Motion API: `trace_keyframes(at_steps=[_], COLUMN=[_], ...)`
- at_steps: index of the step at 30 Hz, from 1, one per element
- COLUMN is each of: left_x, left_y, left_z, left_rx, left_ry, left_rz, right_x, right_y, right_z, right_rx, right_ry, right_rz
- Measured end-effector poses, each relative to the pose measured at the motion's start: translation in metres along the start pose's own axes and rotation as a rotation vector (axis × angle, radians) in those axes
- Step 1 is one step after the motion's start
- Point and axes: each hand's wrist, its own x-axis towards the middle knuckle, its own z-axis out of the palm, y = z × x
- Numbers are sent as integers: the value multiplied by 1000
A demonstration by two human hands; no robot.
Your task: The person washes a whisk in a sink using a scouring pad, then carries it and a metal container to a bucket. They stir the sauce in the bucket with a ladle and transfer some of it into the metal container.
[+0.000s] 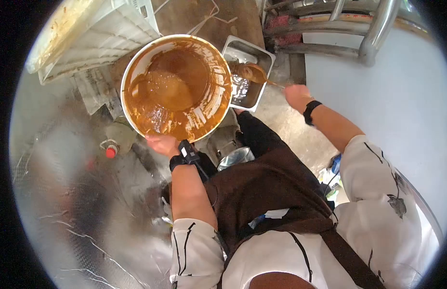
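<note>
Left hand (162,144): grip clamped on near rim of bucket (123,91). Bucket likely heavy, paste (169,91) thick, smeared walls slippery; clean outer rim best hold. Right hand (297,98): grip closed round end of thin handle; paste-coated ladle (255,73) probably light, drippy, over metal pan (242,47) beside bucket.

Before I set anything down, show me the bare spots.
The pale surface between the metal tubes and right sleeve looks bare, as does the floor patch between the pan and right forearm. It is crowded around the bucket: left hand, pan and crate hem it in.
</note>
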Motion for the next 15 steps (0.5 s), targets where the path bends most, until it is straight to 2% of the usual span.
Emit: trace_keyframes(at_steps=[1, 3, 4, 8, 11, 14, 15], left_x=[-3, -2, -3, 2, 3, 2, 1], left_y=[14, 91, 84, 71, 82, 80, 84], left_z=[-7, -43, -40, -31, -37, -38, -40], left_rx=[-20, 17, 12, -43, -70, -66, -64], left_ry=[-28, -143, -144, -107, -122, -141, -140], left_rz=[-83, -364, -373, -407, -440, -373, -339], right_x=[-4, -8, -8, -10, -13, -14, -15], right_y=[-5, -13, -14, -11, -17, -16, -19], right_z=[-15, -4, -2, -28, 0, -18, -14], right_rx=[-13, 72, 115, -96, 55, -46, -25], right_ry=[-52, -52, -43, -169, -13, -93, -98], right_rz=[14, 92, 133, -49, 94, -20, 19])
